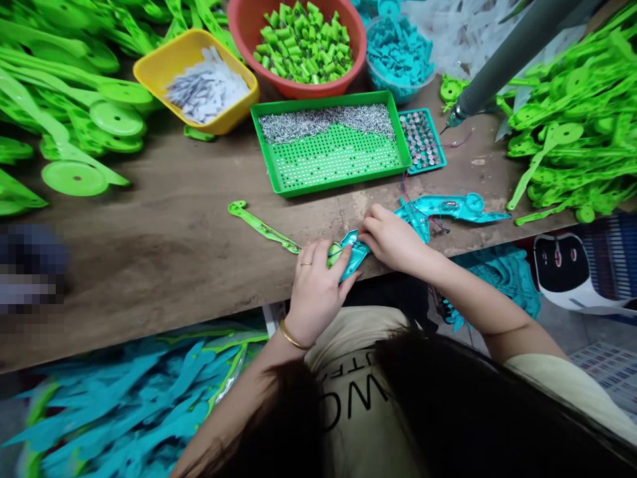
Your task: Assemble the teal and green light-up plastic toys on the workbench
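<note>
My left hand [318, 279], with a ring on one finger, is closed on a teal plastic shell [354, 262] at the table's front edge. A thin bright-green plastic arm [266, 229] runs out leftward from under its fingers. My right hand [391, 239] has its fingertips pinched together at the shell's right side; whatever is between them is hidden. Just beyond that hand lies a longer teal shell [460, 207] with a spring-like metal part inside. Thin red and dark wires [432, 222] trail across it.
Behind my hands stand a green perforated tray [318, 179] of small screws and a teal tray [442, 162] of round metal parts. A yellow bin [144, 70], red bowl [239, 26] and clear tub [398, 93] line the back. A powered screwdriver [497, 66] hangs at upper right. Green parts [577, 133] flank both sides.
</note>
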Motion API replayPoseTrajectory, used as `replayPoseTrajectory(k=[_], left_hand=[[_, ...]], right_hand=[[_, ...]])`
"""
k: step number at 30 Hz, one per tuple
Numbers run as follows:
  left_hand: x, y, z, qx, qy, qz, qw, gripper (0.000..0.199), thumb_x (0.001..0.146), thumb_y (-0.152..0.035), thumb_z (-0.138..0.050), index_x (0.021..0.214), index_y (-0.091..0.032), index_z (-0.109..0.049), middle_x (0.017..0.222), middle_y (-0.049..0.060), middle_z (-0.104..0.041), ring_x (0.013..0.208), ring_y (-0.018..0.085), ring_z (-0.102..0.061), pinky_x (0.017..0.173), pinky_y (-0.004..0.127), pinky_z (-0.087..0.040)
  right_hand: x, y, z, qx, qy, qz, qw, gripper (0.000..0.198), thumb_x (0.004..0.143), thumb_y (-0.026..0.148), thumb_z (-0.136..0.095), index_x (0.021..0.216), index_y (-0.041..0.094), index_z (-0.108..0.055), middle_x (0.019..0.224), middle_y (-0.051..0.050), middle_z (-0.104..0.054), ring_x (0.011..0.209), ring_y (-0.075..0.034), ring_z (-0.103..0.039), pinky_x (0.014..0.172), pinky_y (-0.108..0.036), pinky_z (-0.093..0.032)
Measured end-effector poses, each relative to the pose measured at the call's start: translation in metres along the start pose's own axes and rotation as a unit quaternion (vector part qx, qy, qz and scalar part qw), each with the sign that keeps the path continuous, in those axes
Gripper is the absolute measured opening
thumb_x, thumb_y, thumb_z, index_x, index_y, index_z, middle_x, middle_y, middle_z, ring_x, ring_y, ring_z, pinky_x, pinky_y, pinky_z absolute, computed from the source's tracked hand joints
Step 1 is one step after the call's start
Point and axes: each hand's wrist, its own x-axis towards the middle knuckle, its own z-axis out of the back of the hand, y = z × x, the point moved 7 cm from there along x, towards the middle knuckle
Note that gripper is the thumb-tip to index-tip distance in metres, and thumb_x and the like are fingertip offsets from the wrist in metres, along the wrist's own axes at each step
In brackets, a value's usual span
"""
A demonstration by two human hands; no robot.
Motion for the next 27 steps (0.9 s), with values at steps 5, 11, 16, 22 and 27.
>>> replayPoseTrajectory(k=[5,11,16,22,27], left_hand=[[0.000,-0.001,0.000,0.003,-0.006,-0.001,1.000,0.043,0.089,-0.036,-0.057,0.125,-0.013,-0.062,0.120,0.019,-0.050,0.112,0.033,-0.047,0.103,0.053,-0.042],[-0.001,0.000,0.000,0.003,-0.008,0.000,1.000,0.042,0.088,-0.036,-0.058,0.124,-0.014,-0.062,0.120,0.019,-0.050,0.112,0.033,-0.047,0.103,0.053,-0.041],[0.001,-0.001,-0.001,0.016,0.003,0.000,1.000,0.043,0.088,-0.036,-0.058,0.125,-0.014,-0.062,0.120,0.019,-0.050,0.113,0.033,-0.047,0.103,0.053,-0.042],[0.002,-0.001,-0.001,0.018,0.007,0.003,1.000,0.042,0.089,-0.037,-0.056,0.124,-0.014,-0.062,0.119,0.018,-0.050,0.112,0.033,-0.048,0.102,0.052,-0.043],[0.002,-0.001,0.000,0.019,0.000,0.006,1.000,0.042,0.089,-0.036,-0.057,0.123,-0.013,-0.063,0.119,0.019,-0.050,0.113,0.033,-0.048,0.102,0.052,-0.043]], right_hand=[[0.003,0.000,0.002,-0.019,0.003,0.010,1.000,0.020,0.093,0.021,-0.050,0.090,0.013,-0.068,0.099,-0.011,-0.057,0.093,-0.022,-0.052,0.084,-0.034,-0.042],[0.001,-0.001,0.004,-0.001,-0.007,0.026,1.000,0.019,0.092,0.022,-0.051,0.090,0.015,-0.068,0.099,-0.010,-0.058,0.096,-0.023,-0.051,0.085,-0.035,-0.041],[0.002,0.001,0.003,-0.056,-0.014,0.008,0.998,0.024,0.094,0.021,-0.046,0.089,0.014,-0.068,0.099,-0.012,-0.059,0.091,-0.024,-0.051,0.079,-0.036,-0.041],[-0.006,-0.018,0.013,0.003,-0.034,0.002,0.999,0.020,0.095,0.019,-0.046,0.092,0.013,-0.066,0.096,-0.011,-0.059,0.095,-0.022,-0.053,0.088,-0.033,-0.043],[-0.010,-0.031,0.015,0.013,-0.059,-0.043,0.997,0.018,0.094,0.020,-0.049,0.094,0.012,-0.065,0.097,-0.011,-0.061,0.095,-0.022,-0.054,0.088,-0.033,-0.041]])
